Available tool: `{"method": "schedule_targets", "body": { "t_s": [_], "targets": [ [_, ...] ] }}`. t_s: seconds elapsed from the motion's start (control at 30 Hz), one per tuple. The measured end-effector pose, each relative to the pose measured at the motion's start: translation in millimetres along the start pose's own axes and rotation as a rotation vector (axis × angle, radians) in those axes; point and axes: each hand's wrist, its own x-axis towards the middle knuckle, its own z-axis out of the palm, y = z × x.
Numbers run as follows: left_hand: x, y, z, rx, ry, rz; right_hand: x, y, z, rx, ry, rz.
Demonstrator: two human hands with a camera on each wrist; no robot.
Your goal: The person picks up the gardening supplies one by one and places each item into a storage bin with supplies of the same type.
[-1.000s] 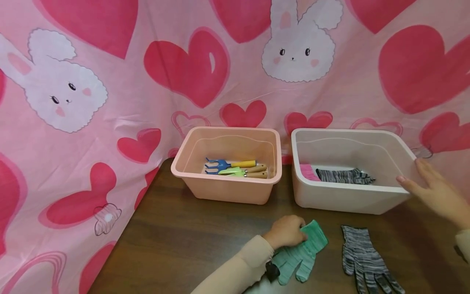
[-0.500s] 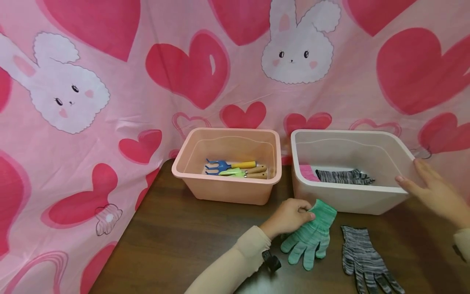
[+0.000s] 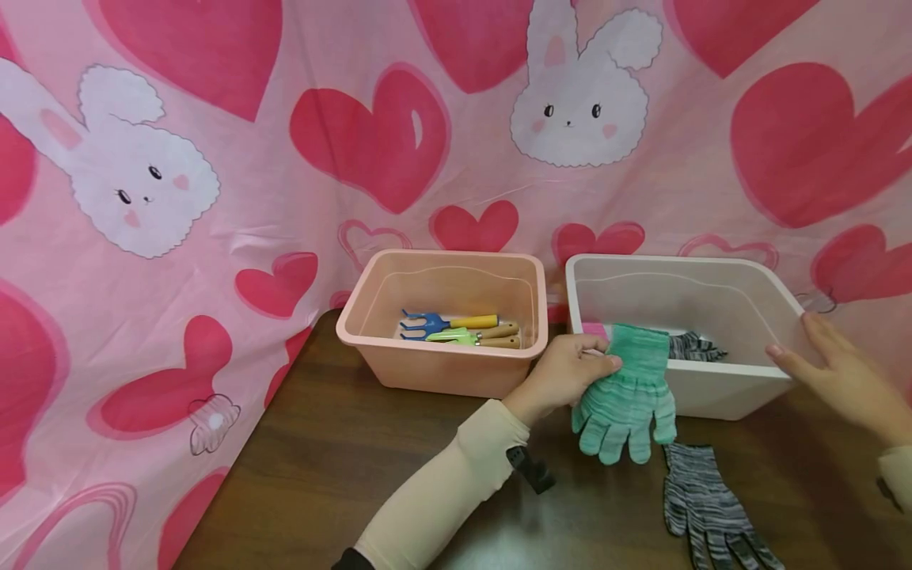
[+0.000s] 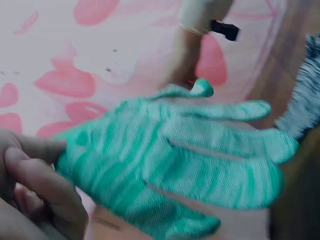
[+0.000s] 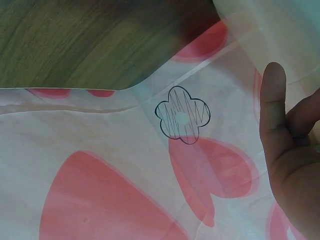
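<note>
A green knitted glove (image 3: 630, 392) hangs fingers down in front of the white bin (image 3: 705, 388), its cuff overlapping the bin's front rim in the head view. My left hand (image 3: 566, 372) pinches it by the cuff's edge between thumb and fingers. In the left wrist view the green glove (image 4: 165, 155) fills the middle, with my left hand (image 4: 40, 185) at its cuff. My right hand (image 3: 841, 376) rests at the white bin's right end, thumb and fingers extended. Inside that bin lie a grey-black glove (image 3: 694, 347) and something pink (image 3: 594, 328), both partly hidden.
Another grey-black glove (image 3: 705, 495) lies flat on the brown table (image 3: 342, 475). Left of the white bin stands a peach bin (image 3: 442, 368) holding a blue hand rake with a yellow handle (image 3: 473, 321) and green tools with wooden handles (image 3: 499, 343). A pink patterned cloth (image 3: 399, 47) hangs behind.
My left hand has lifted the green glove off the table and carried it up and forward to the white bin's front rim. My right hand has stayed at the bin's right end.
</note>
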Motion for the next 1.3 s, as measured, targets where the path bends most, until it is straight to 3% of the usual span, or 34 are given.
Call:
{"method": "schedule_targets", "body": {
  "t_s": [0.2,0.33,0.5,0.73,1.07,1.3],
  "targets": [
    [17.2,29.6,-9.4,0.221,0.159,-0.012,-0.7,3.0,1.0,0.011,0.003,-0.002],
    [30.2,36.6,-16.5,0.302,0.176,-0.037,-0.5,4.8,1.0,0.013,0.007,-0.007],
    [44.7,35.6,-21.8,0.3,0.163,-0.107,-0.9,6.3,1.1,0.012,0.005,-0.011],
    [62.9,27.8,-22.3,0.18,0.211,-0.238,-1.3,4.8,1.8,0.01,-0.001,0.004],
    [80.1,24.6,-32.1,0.113,0.279,-0.312,-0.8,3.2,3.5,0.016,0.018,-0.01],
    [95.6,28.3,-38.2,0.158,0.295,-0.328,-0.9,2.3,3.3,0.006,0.023,-0.012]
  ]
}}
